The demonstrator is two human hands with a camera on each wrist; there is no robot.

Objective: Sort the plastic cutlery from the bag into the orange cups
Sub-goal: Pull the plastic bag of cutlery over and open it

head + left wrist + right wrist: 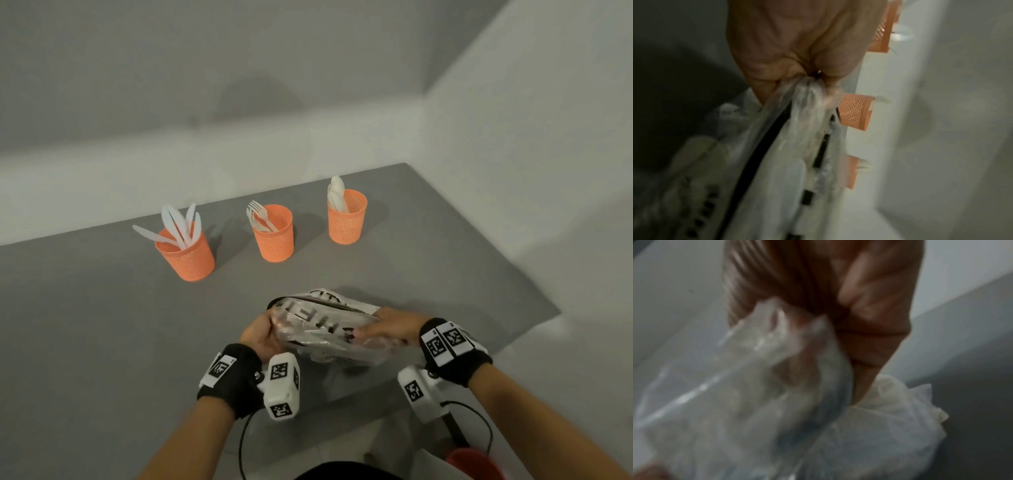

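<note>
Both hands grip one bag
Left hand (262, 334) and right hand (394, 325) fingers curl around the clear bag (325, 329); three orange cups (274, 236) stand beyond the fingers on the desk (102, 308).

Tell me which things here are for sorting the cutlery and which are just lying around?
For the job: clear plastic bag, held by left hand and right hand; cup with knives; cup with forks; cup with spoons.

Just there: grey table; red thing near the floor.

Black letters on the clear bag (322, 323) (crumpled, none readable); coded squares on wrist bands (445, 342).
</note>
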